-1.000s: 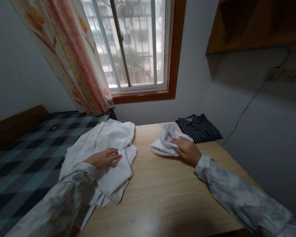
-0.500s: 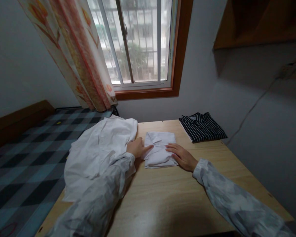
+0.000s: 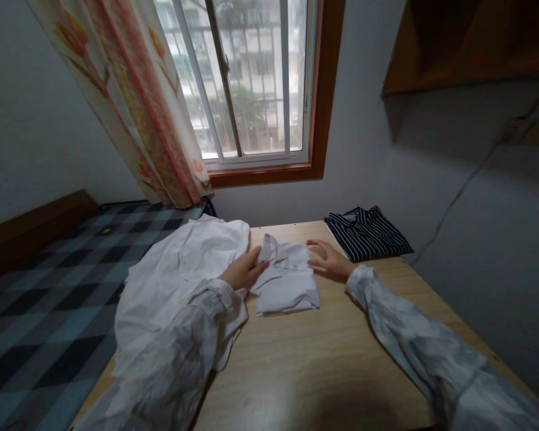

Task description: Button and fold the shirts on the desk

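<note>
A folded white shirt (image 3: pixel 287 284) lies on the wooden table, its collar end toward the window. My left hand (image 3: pixel 245 269) has hold of the shirt's left edge, thumb on top and the other fingers partly hidden behind the cloth. At the right edge, my right hand (image 3: pixel 327 259) is open, fingers apart, with the fingertips at or just touching the fabric. Left of the folded shirt, a loose white garment (image 3: pixel 175 263) is spread out, partly under my left forearm.
A folded black-and-white striped shirt (image 3: pixel 368 236) sits at the table's far right corner. The wooden table (image 3: pixel 296 365) adjoins a bed with a checked cover (image 3: pixel 40 299) on the left. A curtain (image 3: pixel 157 131) hangs by the window; a wooden shelf (image 3: pixel 458 66) juts from the right wall.
The folded white shirt has shifted slightly left and turned a little. My left hand has closed on its left edge. My right hand has moved from its top to its right edge.
</note>
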Motion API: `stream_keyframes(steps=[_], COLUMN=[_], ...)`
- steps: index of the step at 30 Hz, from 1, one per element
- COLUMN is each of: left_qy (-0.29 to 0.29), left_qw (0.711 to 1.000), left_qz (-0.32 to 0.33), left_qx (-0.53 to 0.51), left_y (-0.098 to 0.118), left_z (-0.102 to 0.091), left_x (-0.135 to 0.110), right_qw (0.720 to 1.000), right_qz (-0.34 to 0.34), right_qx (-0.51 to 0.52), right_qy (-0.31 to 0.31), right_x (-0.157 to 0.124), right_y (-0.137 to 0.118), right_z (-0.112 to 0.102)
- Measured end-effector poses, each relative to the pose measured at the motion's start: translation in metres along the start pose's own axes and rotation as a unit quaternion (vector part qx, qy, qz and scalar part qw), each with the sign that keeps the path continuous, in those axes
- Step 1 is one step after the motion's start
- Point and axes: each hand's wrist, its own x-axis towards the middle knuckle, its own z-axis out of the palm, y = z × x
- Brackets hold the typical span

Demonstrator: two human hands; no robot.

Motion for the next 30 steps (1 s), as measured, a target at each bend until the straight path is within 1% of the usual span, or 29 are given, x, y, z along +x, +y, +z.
stream_keyframes(steps=[3, 5, 7, 9, 11, 14, 16, 18, 21, 23, 24, 26, 28, 29, 30], left_qy=[0.002, 0.002, 0.005, 0.01, 0.024, 0.088, 0.131, 0.168, 0.215, 0.225, 0.222, 0.213, 0.206, 0.205, 0.206], left_qw=[0.988, 0.973, 0.969, 0.973, 0.978, 0.979, 0.976, 0.969, 0.956, 0.954, 0.955, 0.959, 0.959, 0.959, 0.958], left_qz=[-0.005, -0.006, -0.009, -0.012, -0.02, -0.041, -0.053, -0.067, -0.092, -0.1, -0.103, -0.111, -0.126, -0.132, -0.136], left_qx=[-0.152, -0.229, -0.247, -0.229, -0.207, -0.18, -0.168, -0.167, -0.176, -0.172, -0.165, -0.152, -0.147, -0.146, -0.147], left_y=[-0.001, 0.001, 0.004, 0.006, 0.006, -0.004, -0.014, -0.027, -0.041, -0.045, -0.046, -0.047, -0.049, -0.051, -0.053], left_z=[-0.009, -0.014, -0.019, -0.025, -0.032, -0.04, -0.042, -0.043, -0.044, -0.047, -0.049, -0.054, -0.059, -0.06, -0.061], left_x=[0.0, -0.001, -0.003, -0.006, -0.009, -0.014, -0.017, -0.02, -0.023, -0.027, -0.028, -0.033, -0.037, -0.039, -0.041], right_qw=[0.997, 0.996, 0.994, 0.992, 0.989, 0.981, 0.974, 0.974, 0.974, 0.969, 0.965, 0.956, 0.941, 0.935, 0.934], right_qz=[0.028, 0.031, 0.017, -0.001, -0.007, 0.019, 0.035, 0.034, 0.017, 0.006, 0.007, 0.031, 0.077, 0.097, 0.109], right_qx=[0.02, 0.008, -0.001, 0.005, 0.044, 0.147, 0.188, 0.176, 0.091, 0.04, 0.031, 0.05, 0.083, 0.096, 0.107], right_qy=[-0.068, -0.089, -0.105, -0.124, -0.138, -0.128, -0.122, -0.141, -0.205, -0.245, -0.26, -0.287, -0.318, -0.328, -0.322], right_x=[0.032, 0.054, 0.072, 0.084, 0.09, 0.09, 0.086, 0.081, 0.071, 0.064, 0.06, 0.054, 0.049, 0.048, 0.047], right_y=[0.006, 0.005, 0.001, -0.002, -0.006, -0.012, -0.019, -0.028, -0.045, -0.053, -0.055, -0.054, -0.05, -0.047, -0.044], right_z=[0.003, 0.008, 0.014, 0.02, 0.024, 0.024, 0.022, 0.019, 0.017, 0.016, 0.015, 0.012, 0.008, 0.006, 0.003])
